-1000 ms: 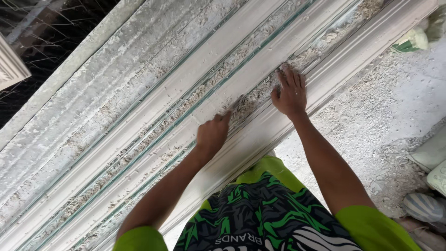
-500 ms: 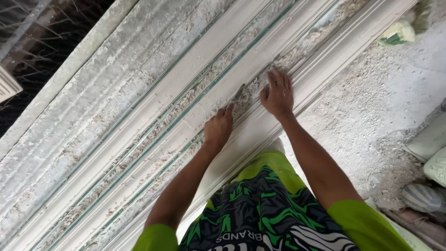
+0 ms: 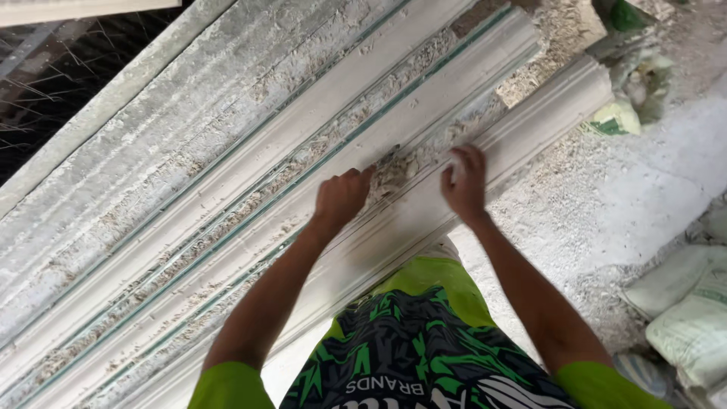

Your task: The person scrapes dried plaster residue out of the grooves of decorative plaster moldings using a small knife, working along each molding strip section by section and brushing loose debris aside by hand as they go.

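Long white plaster cornice moulding, ridged and crusted with crumbly fibrous plaster, is running diagonally from lower left to upper right. Left hand is curling loosely, fingertips pressing the rough channel; right hand is resting flat, fingers extended, gripping nothing.

Soft even daylight, no hard shadows; slight motion blur, top-left dark.

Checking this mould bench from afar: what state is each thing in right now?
Left hand: fingers curled, pressing the crumbly filling.
Right hand: fingers spread, resting on the filling.
Plaster filling: rough, lumpy, unsmoothed.
White moulding: lying flat, dusty.
Sacks: lying on the floor.
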